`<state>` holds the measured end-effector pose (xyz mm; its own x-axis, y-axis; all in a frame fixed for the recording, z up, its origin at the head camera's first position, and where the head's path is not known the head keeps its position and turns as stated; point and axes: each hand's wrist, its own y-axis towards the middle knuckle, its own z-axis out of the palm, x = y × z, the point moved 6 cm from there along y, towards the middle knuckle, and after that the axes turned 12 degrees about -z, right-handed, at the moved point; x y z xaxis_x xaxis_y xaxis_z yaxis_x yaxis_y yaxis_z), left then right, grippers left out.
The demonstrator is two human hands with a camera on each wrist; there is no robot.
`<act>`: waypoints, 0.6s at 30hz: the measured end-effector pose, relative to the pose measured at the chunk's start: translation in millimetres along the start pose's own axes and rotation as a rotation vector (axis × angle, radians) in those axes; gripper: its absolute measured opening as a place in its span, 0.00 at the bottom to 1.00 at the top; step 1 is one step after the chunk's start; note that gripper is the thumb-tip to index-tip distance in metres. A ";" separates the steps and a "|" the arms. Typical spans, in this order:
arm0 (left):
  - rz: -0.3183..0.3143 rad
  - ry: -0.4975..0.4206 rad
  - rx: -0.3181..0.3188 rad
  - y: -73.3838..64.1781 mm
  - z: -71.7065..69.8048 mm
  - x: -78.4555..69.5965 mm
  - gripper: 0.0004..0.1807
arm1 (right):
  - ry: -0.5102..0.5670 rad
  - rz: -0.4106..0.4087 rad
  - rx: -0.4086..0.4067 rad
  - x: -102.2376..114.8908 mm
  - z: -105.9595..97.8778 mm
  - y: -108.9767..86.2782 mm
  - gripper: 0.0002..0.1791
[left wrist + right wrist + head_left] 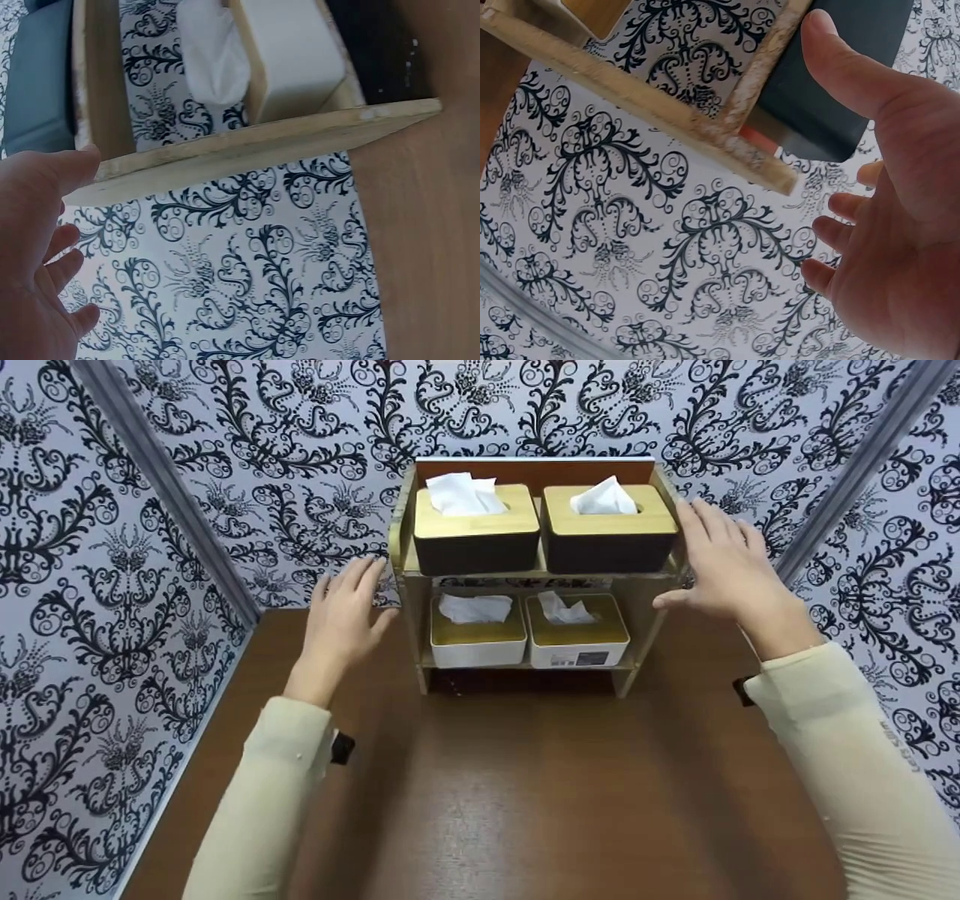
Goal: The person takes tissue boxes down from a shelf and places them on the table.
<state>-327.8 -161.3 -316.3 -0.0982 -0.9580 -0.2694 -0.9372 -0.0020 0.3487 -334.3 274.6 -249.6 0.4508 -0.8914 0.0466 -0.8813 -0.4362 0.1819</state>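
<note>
A two-tier wooden shelf (409, 619) stands against the back wall. On its upper tier sit two black tissue boxes with wood-coloured lids, the left one (476, 553) and the right one (609, 553), white tissue poking from each. Below them are two white tissue boxes, left (478, 654) and right (579, 655). My left hand (341, 619) is beside the shelf's left side, fingers extended and holding nothing. My right hand (727, 562), fingers spread, is at the upper right side, close to the right black box. In the right wrist view its thumb (847, 71) overlaps that black box.
The brown tabletop (480, 787) spreads in front of the shelf. White walls with a black scroll pattern (300, 487) enclose the back and both sides, with grey trim (180, 502) in the corners.
</note>
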 end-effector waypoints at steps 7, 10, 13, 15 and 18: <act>0.008 0.016 -0.010 17.6 -10.6 -12.7 0.48 | -0.007 -0.025 -0.008 11.5 -3.5 -0.3 0.74; 0.018 0.034 -0.015 24.5 -11.4 -19.5 0.49 | -0.019 -0.037 -0.021 14.7 -4.4 0.3 0.74; 0.021 0.051 -0.012 30.8 -10.2 -25.7 0.51 | -0.022 -0.039 -0.022 16.3 -3.9 0.6 0.74; 0.018 0.062 -0.005 34.0 -8.7 -28.2 0.51 | -0.021 -0.039 -0.019 17.6 -3.6 0.3 0.74; 0.009 0.066 0.003 37.5 -6.4 -29.3 0.51 | -0.018 -0.039 -0.012 20.9 -3.4 -0.3 0.74</act>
<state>-358.0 -135.1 -289.6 -0.0842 -0.9749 -0.2060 -0.9375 0.0075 0.3479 -324.1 256.5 -245.4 0.4819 -0.8760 0.0215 -0.8613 -0.4690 0.1953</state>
